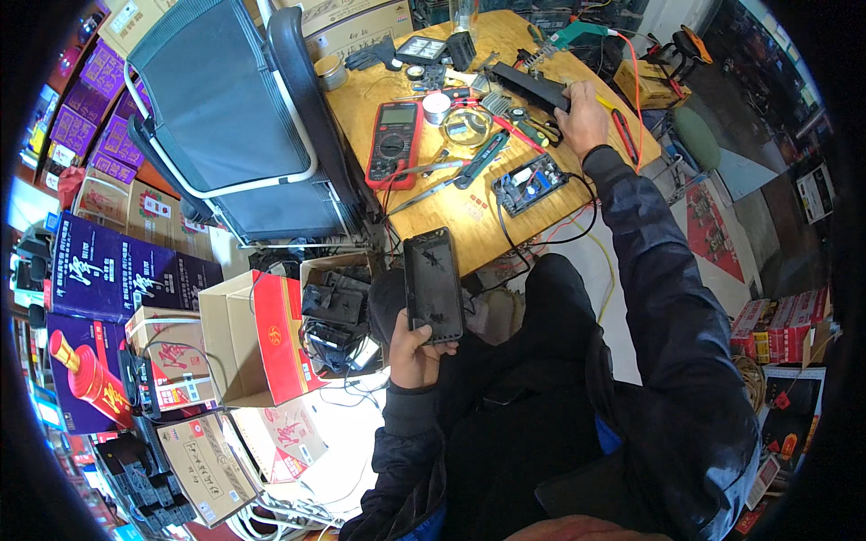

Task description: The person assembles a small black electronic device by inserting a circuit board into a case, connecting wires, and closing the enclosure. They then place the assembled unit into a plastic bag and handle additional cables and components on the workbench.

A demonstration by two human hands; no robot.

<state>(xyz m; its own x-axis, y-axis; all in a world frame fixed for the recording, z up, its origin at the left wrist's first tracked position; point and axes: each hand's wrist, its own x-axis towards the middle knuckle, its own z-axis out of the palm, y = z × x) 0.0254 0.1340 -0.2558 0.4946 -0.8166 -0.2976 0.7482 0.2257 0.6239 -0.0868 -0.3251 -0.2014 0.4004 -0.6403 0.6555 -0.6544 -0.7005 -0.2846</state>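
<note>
My left hand point(413, 356) grips the lower end of a black plastic casing half point(434, 279), held upright over my knee just off the table's near edge. Its hollow inside faces me, with dark residue in it. At the far right of the table, my right hand point(586, 119) is closed on the end of a long black plastic casing point(530, 87); some fingertips are hidden. Nearer me lies an open electronic circuit board point(530, 184) with black cables attached. A red multimeter point(394, 144) lies to its left, and a teal-handled knife point(483, 160) between them.
The wooden table point(356, 108) also bears a solder spool point(437, 108), a gold wire roll point(466, 127), pliers and screwdrivers. A folding chair point(230, 117) stands at its left. An open box of black adapters point(338, 311) sits below. A red cable point(637, 99) hangs over the right edge.
</note>
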